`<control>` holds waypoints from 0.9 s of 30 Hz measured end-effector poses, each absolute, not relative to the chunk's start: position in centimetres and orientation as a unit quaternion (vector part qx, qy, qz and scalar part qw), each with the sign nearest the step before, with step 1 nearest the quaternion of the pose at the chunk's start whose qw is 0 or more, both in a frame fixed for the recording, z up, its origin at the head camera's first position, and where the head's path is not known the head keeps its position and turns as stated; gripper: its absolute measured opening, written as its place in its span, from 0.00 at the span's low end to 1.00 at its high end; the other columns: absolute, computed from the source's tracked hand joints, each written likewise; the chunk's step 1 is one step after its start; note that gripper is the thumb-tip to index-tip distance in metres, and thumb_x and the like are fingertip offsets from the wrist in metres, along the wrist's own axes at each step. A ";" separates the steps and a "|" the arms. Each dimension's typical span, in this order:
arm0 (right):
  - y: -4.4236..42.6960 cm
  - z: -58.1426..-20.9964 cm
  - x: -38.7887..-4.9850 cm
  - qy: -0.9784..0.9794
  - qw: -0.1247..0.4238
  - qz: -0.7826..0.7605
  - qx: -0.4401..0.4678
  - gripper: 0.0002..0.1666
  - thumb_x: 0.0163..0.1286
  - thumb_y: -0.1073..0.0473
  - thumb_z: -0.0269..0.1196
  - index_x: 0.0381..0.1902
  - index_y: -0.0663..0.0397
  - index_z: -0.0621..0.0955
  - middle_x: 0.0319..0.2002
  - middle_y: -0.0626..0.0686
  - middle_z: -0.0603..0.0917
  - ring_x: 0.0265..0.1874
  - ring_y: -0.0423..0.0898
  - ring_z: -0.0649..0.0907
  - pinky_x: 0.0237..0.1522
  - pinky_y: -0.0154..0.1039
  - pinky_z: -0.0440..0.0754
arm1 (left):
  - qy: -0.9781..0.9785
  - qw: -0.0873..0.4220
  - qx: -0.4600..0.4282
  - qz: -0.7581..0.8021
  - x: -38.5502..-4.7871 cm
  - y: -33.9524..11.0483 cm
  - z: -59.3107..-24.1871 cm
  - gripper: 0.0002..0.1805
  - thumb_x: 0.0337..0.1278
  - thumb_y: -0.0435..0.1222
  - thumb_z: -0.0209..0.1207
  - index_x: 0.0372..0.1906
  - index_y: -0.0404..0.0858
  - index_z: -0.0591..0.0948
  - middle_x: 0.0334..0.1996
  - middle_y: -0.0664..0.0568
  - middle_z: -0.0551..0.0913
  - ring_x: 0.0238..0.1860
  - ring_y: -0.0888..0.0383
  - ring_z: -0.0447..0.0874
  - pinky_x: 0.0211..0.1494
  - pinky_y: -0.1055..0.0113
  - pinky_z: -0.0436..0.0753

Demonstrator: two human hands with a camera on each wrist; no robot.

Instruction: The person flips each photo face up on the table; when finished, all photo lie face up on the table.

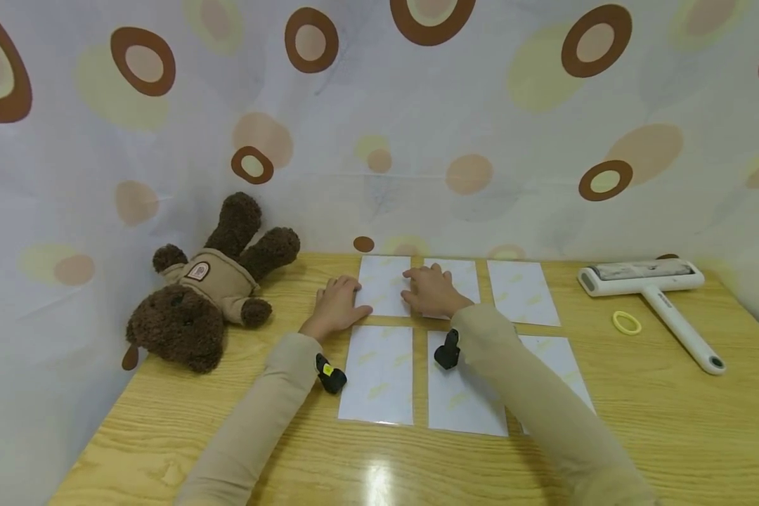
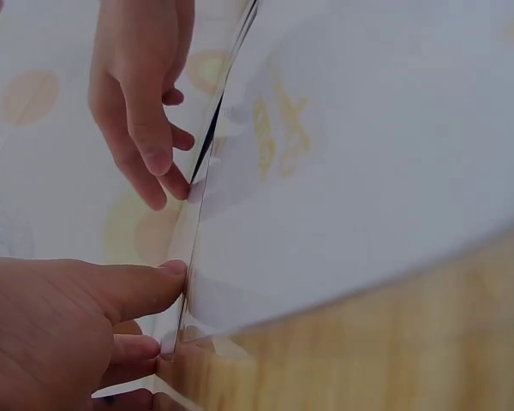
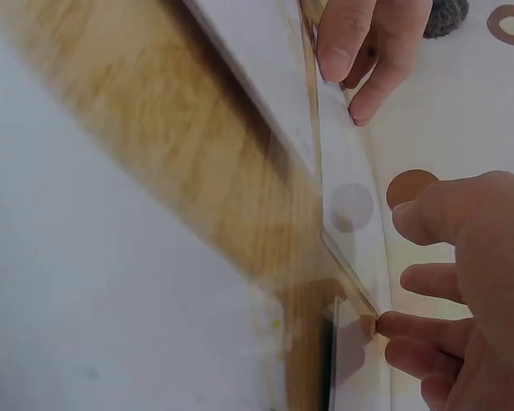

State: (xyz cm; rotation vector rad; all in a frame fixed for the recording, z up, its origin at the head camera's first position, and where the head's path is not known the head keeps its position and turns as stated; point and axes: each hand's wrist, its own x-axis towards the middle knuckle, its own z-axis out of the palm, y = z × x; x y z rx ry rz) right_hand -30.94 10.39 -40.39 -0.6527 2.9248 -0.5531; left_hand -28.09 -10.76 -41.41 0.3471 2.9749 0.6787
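Note:
Several white rectangular sheets with faint yellow marks lie in two rows. My left hand (image 1: pixel 336 306) rests at the left edge of the back-left sheet (image 1: pixel 386 288). In the left wrist view, the thumb (image 2: pixel 158 287) and fingertips touch near that sheet's edge. My right hand (image 1: pixel 435 291) is over the back-middle sheet (image 1: pixel 464 277), its spread fingers reaching toward the right side of the back-left sheet. In the right wrist view, a fingertip (image 3: pixel 394 324) touches near a sheet's corner. Neither hand visibly grips anything.
A brown teddy bear (image 1: pixel 218 284) lies at the left. To the right are a white lint roller (image 1: pixel 677 313) and a yellow ring (image 1: pixel 626 322). Front sheets (image 1: pixel 379 376) lie below the hands, and another sheet (image 1: pixel 523 292) lies back right. Behind hangs a patterned cloth (image 1: pixel 379 126).

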 end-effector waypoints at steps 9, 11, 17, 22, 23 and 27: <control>9.3 -40.4 -31.1 0.958 0.079 -0.216 -0.168 0.32 0.71 0.52 0.56 0.68 0.62 0.68 0.66 0.64 0.70 0.60 0.66 0.69 0.57 0.62 0.64 | 0.967 0.035 0.116 0.225 -28.0 -11.0 -41.8 0.29 0.63 0.48 0.59 0.62 0.35 0.71 0.65 0.43 0.69 0.65 0.45 0.61 0.64 0.46 0.62; 9.1 -40.3 -31.1 0.955 0.085 -0.238 -0.153 0.32 0.70 0.53 0.56 0.69 0.61 0.67 0.66 0.64 0.70 0.61 0.67 0.68 0.59 0.64 0.63 | 0.965 0.034 0.116 0.232 -28.0 -11.0 -41.9 0.28 0.63 0.48 0.59 0.62 0.35 0.71 0.65 0.44 0.69 0.65 0.45 0.61 0.63 0.46 0.61; 9.0 -40.3 -31.2 0.916 0.107 -0.373 -0.100 0.33 0.70 0.57 0.57 0.71 0.55 0.64 0.69 0.64 0.65 0.68 0.66 0.60 0.67 0.64 0.56 | 0.963 0.032 0.107 0.246 -28.0 -11.0 -42.1 0.29 0.63 0.48 0.59 0.62 0.36 0.71 0.65 0.44 0.69 0.65 0.46 0.60 0.64 0.47 0.60; 9.0 -40.4 -31.2 0.860 0.083 -0.498 -0.077 0.32 0.68 0.65 0.59 0.69 0.55 0.65 0.72 0.61 0.60 0.66 0.60 0.66 0.63 0.53 0.69 | 0.962 0.029 0.109 0.250 -28.0 -11.0 -42.3 0.29 0.63 0.48 0.60 0.62 0.36 0.71 0.65 0.44 0.69 0.64 0.46 0.61 0.64 0.47 0.60; 9.0 -40.3 -31.1 0.849 0.077 -0.517 -0.073 0.33 0.67 0.66 0.59 0.69 0.54 0.65 0.72 0.61 0.59 0.66 0.60 0.68 0.62 0.52 0.71 | 0.961 0.028 0.110 0.253 -28.0 -11.0 -42.3 0.29 0.63 0.48 0.60 0.62 0.35 0.71 0.65 0.44 0.69 0.64 0.46 0.61 0.63 0.47 0.60; 8.8 -40.0 -31.0 0.828 0.065 -0.553 -0.062 0.36 0.64 0.69 0.60 0.70 0.53 0.65 0.70 0.63 0.62 0.65 0.60 0.68 0.61 0.52 0.71 | 0.957 0.028 0.115 0.263 -27.9 -11.1 -42.1 0.29 0.62 0.47 0.60 0.62 0.35 0.71 0.66 0.44 0.68 0.65 0.45 0.61 0.63 0.47 0.60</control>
